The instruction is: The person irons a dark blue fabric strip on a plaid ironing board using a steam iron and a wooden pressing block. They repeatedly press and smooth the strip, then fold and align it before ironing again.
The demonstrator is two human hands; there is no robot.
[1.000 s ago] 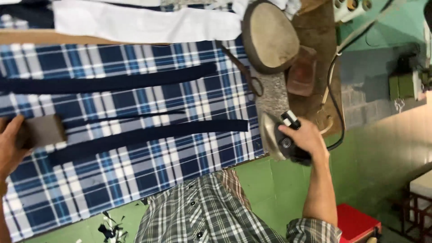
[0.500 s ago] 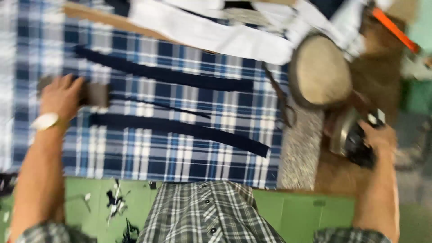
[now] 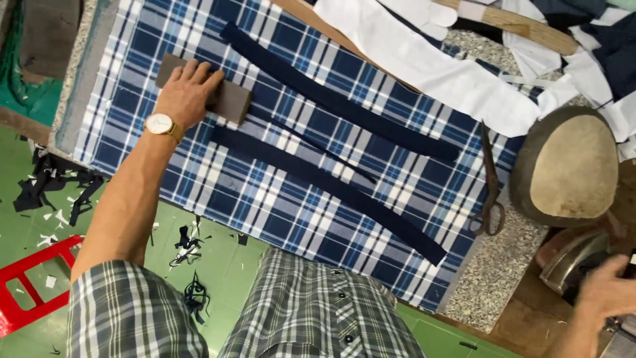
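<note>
Your left hand [image 3: 185,93] lies flat, fingers spread, on top of the brown rectangular block [image 3: 211,91], pressing it onto the blue and white checked cloth [image 3: 278,212] that covers the table. The block sits at the upper left part of this cloth, and its long side runs in the same slanted direction as the dark navy fabric strips.

The nearest long navy strip [image 3: 328,192] starts just beside the block, below and to the right of it, and goes away diagonally toward the lower right edge of the cloth. A thin navy strip [image 3: 318,149] and a second wide navy strip [image 3: 338,103] lie parallel above it.

Your right hand [image 3: 606,295] is well apart, beyond the right edge of the cloth, closed around the handle of a metal iron [image 3: 571,260]; the grip itself is partly cut off. So the left hand is much nearer to the strips.
</note>
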